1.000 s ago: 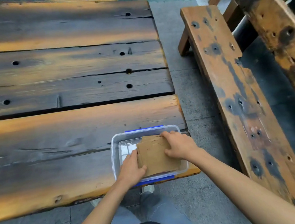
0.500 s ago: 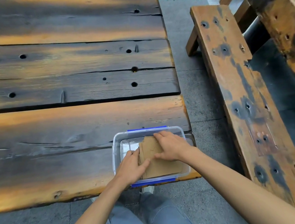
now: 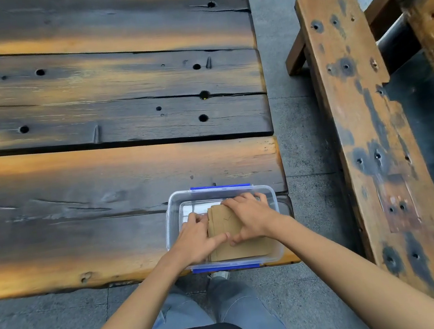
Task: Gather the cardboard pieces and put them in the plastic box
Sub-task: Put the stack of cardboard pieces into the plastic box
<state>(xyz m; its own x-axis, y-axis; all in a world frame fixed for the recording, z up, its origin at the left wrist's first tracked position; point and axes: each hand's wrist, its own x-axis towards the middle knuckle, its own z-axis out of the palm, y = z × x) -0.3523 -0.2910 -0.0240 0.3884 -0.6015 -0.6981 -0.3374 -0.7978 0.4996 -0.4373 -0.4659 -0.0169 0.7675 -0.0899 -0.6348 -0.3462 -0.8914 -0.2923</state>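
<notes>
A clear rectangular plastic box with blue latches (image 3: pixel 173 226) sits at the near right corner of the scorched, dark-and-amber plank table (image 3: pixel 101 180), and a stack of flat brown cardboard pieces (image 3: pixel 225 224) lies inside it, filling most of the right and near part of its floor. Both hands are down in the box: the left hand (image 3: pixel 196 237) lies with fingers loosely spread along the stack's left edge, thumb stretched across the top sheet, while the right hand (image 3: pixel 248 218) is flat, palm down, over the far right of the pile, pressing rather than pinching (neither hand looks closed around anything). The sheets are probably light, thin and fairly stiff, prone to sliding over one another, so squaring them by the edges and pressing from above suits them. No loose pieces show on the table, so the task seems nearly done.
</notes>
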